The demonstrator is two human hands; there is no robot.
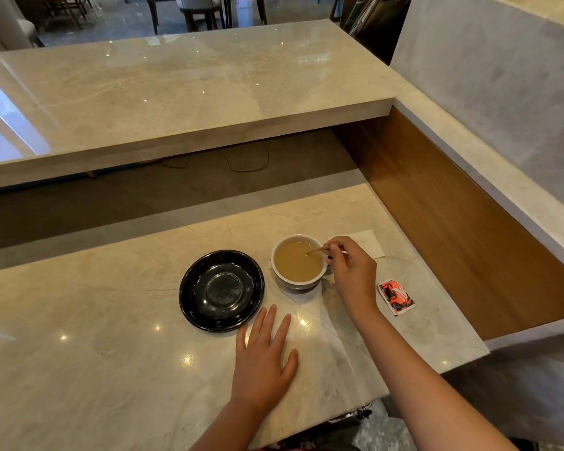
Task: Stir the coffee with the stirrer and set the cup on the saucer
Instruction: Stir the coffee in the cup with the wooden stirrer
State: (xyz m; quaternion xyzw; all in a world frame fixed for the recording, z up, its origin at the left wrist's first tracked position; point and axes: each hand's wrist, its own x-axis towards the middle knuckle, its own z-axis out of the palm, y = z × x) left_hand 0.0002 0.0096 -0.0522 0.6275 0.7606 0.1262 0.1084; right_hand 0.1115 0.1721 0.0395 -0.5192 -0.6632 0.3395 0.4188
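Observation:
A white cup (pixel 297 281) full of light brown coffee stands on the marble counter, just right of a black saucer (pixel 221 290) that has nothing on it. My right hand (pixel 352 271) is at the cup's right side, pinching a thin wooden stirrer (pixel 316 250) whose tip dips into the coffee. My left hand (pixel 263 356) lies flat on the counter, fingers apart, just below the saucer's near right edge and touching nothing else.
A white napkin (pixel 368 244) lies behind my right hand. A small red and black sachet (pixel 396 297) sits to the right, near the counter's edge (pixel 463 359). A higher marble shelf (pixel 176 92) runs across the back, with a wooden panel at the right.

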